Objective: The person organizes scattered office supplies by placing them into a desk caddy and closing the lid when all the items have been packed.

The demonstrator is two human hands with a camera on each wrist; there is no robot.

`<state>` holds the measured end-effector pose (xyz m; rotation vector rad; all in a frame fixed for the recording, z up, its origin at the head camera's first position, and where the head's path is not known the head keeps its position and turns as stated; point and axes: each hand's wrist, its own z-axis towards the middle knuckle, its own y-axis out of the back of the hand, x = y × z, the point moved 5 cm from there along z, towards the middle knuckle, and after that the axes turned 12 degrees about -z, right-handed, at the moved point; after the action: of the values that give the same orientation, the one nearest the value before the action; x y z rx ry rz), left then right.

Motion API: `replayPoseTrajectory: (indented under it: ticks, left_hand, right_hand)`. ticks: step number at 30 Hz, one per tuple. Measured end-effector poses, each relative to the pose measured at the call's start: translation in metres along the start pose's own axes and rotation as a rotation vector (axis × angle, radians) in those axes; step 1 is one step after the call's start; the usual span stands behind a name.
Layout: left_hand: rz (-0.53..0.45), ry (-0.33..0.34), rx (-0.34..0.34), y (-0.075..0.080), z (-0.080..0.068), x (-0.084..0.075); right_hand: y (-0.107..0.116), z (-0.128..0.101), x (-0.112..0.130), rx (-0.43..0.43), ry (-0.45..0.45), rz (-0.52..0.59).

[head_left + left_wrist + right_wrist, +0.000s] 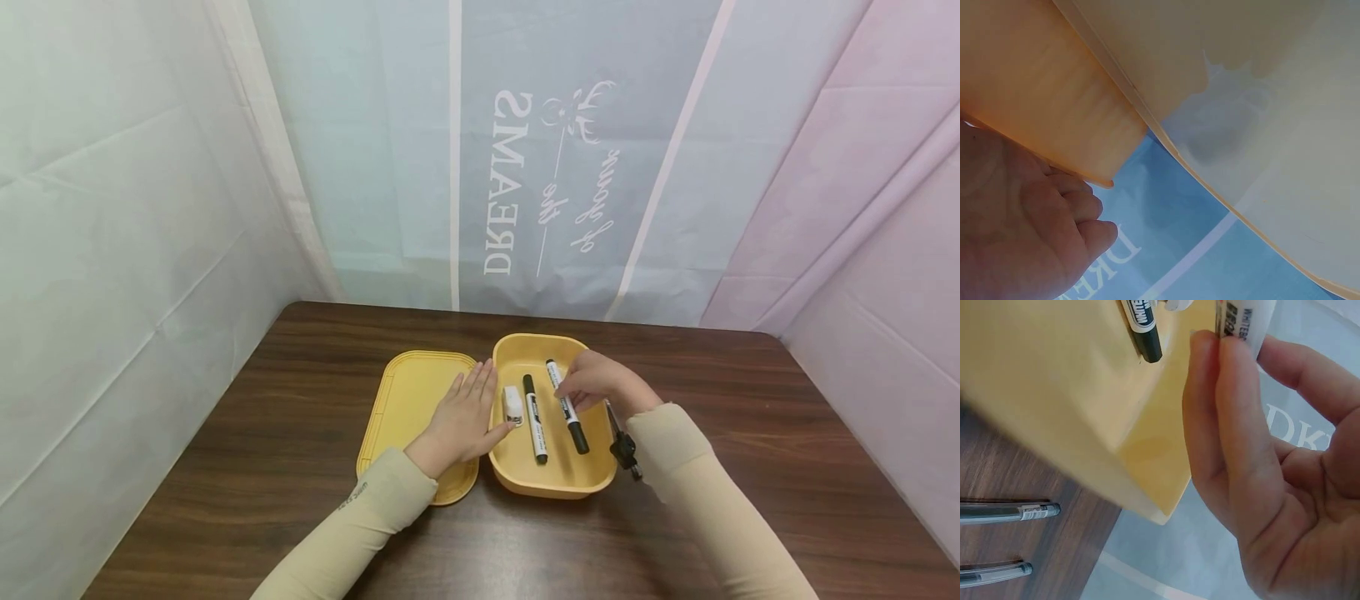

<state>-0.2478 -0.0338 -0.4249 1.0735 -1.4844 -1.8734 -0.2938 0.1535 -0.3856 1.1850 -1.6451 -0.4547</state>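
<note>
A yellow plastic box [551,485] stands on the dark wooden table. My right hand [592,379] pinches a whiteboard marker [1244,325] between thumb and fingers, inside the box's outline near its right wall. A second marker [536,421], white with black ends, lies in the middle of the box. Left of it is a small white item [513,404]. With its fingers straight, my left hand [467,415] rests along the box's left rim. In the left wrist view its fingertips [1100,237] are right at a yellow edge.
A flat yellow lid [408,400] lies left of the box, partly under my left arm. Right of the box is a drawing compass [624,448]. The right wrist view shows two pens on the table, an upper pen [1010,512] and a lower pen [997,575].
</note>
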Motion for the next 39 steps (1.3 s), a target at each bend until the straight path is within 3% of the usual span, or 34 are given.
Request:
replayPoseTrajectory:
  ticks: [18,29,39]
  left_hand:
    - [0.021,0.0,0.005,0.002,-0.001,0.0]
    - [0.01,-0.009,-0.012,0.003,-0.001,-0.001]
    - [0.014,-0.01,-0.012,0.003,-0.001,-0.001]
  right_hand:
    - [-0.013,0.015,0.023,-0.043,-0.036,-0.172]
    - [-0.018,0.025,0.012,-0.162,-0.114,-0.251]
    - [-0.03,0.024,0.011,-0.219,-0.106,-0.393]
